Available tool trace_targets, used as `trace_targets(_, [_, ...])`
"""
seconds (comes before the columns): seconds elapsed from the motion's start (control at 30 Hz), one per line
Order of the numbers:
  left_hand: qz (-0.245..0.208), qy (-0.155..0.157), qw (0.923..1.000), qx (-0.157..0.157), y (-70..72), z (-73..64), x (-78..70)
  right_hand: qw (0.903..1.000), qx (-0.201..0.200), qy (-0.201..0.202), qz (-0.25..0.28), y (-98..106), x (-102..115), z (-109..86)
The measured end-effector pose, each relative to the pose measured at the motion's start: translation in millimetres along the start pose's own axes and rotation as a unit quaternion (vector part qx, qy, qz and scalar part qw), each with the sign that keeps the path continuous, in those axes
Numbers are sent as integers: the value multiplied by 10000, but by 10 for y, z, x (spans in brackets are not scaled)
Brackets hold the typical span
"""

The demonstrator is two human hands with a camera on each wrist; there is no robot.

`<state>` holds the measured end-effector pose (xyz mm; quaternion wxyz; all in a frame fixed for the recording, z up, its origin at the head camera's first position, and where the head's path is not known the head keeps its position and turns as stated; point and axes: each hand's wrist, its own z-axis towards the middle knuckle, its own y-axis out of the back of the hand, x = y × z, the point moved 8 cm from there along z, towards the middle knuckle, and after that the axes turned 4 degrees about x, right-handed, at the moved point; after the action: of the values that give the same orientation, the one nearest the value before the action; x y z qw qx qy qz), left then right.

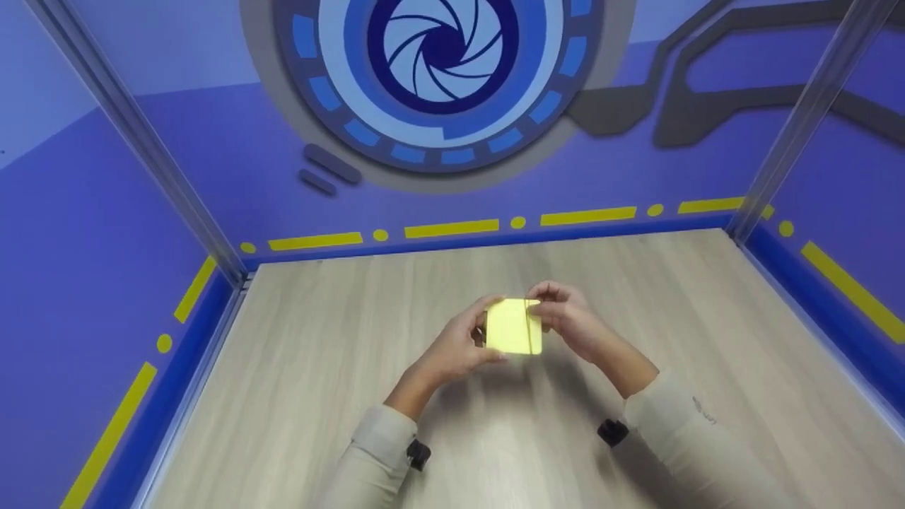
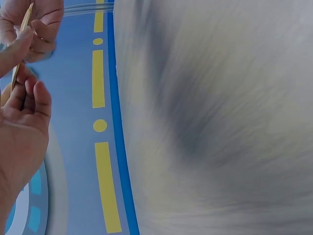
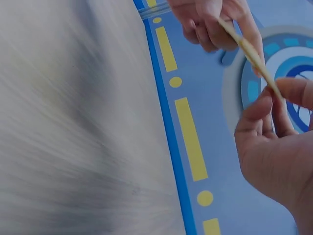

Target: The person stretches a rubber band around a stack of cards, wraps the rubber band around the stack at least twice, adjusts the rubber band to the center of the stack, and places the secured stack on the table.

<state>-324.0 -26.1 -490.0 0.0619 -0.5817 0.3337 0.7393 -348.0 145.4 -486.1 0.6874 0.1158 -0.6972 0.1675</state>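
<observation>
A small yellow square notepad, with a dark thin band running down near its right side, is held above the table. My left hand grips its left side, thumb at the lower edge and fingers at the upper edge and behind. With thumb and forefinger, my right hand pinches its upper right side by the band. Seen nearly edge-on in the right wrist view, the notepad looks thin, its near end between the right hand's fingertips. The notepad's back is hidden in the head view.
Under the hands lies a light wood-grain table. Blue printed panels with yellow dashes stand behind it and at both sides, joined by metal corner posts. A dark wrist camera sits at each cuff.
</observation>
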Motion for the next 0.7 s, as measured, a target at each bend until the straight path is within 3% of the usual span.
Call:
trace_targets(0.33, [826,-166,9954,-446,43,22,-6,9881,-1475,178,-386,22,32,-102])
trace_targets(0.53, [1068,-315,9917,-642,29,19,6,9801,-1849,199,-689,12,78,-131])
trace_targets(0.7, [1114,-384,9897,-808,40,5,-5,9793,-1856,262,-768,-13,100,-130])
